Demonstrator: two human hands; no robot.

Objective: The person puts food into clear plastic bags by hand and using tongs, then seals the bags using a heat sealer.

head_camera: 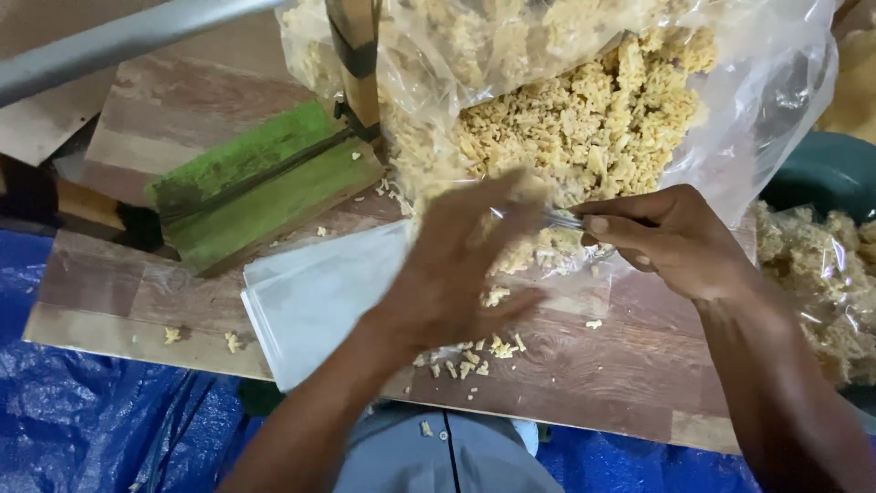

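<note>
While the view looks straight down, closest to the camera you get a grey shirt [447, 456] at the bottom edge and a blue tarp [82, 411] spread under everything, then the near edge of a wooden board [602, 374] that works as the table. Both forearms come up from the bottom over that board. Left hand [461, 265] is blurry, fingers curled over something at the mouth of a small clear bag [557, 265], so I honestly can't tell if it's closed on a clump of the snack or just cupped over it. Right hand [671, 242] is way clearer: thumb and fingers pinched narrow on the bag's edge, holding it up, and the bag already has some yellowish crunchy snack pieces in it, sitting on the board right between the two hands. Loose crumbs [474, 361] are scattered on the wood just below the left hand. Just left of that hand there's a flat stack of empty plastic bags [315, 301], touching the board and partly under the left wrist. A bit further back on the left is a green wooden block [265, 187] with a dark metal strip across it. Farthest back, a big clear plastic sack [584, 119] stuffed with the same yellowish snack spills open toward the hands, and another filled bag [821, 274] sits off to the right.
</note>
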